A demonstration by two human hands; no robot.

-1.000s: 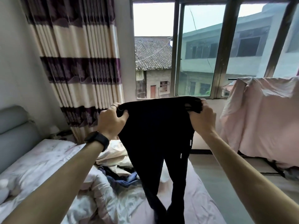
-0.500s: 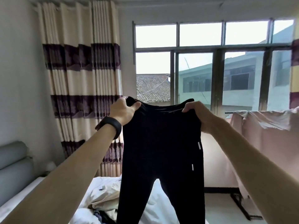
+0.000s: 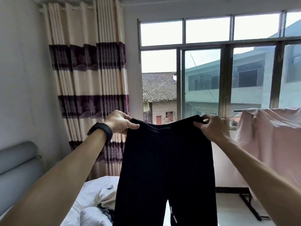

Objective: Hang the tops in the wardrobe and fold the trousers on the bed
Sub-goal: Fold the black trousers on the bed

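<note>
While the hands (image 3: 119, 122) (image 3: 213, 128) pinch its waistband (image 3: 162, 126), the trousers (image 3: 164, 168) hang between them

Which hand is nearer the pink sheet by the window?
Right. The right hand grips the trousers at the waistband, just left of the pink sheet; the left hand grips the far end, in front of the curtain.

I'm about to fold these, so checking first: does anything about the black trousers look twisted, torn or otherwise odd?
Nothing stands out. The black trousers hang straight, waistband spread between the left hand and right hand, which pinch its corners. No tear shows; the leg ends are out of frame.
</note>
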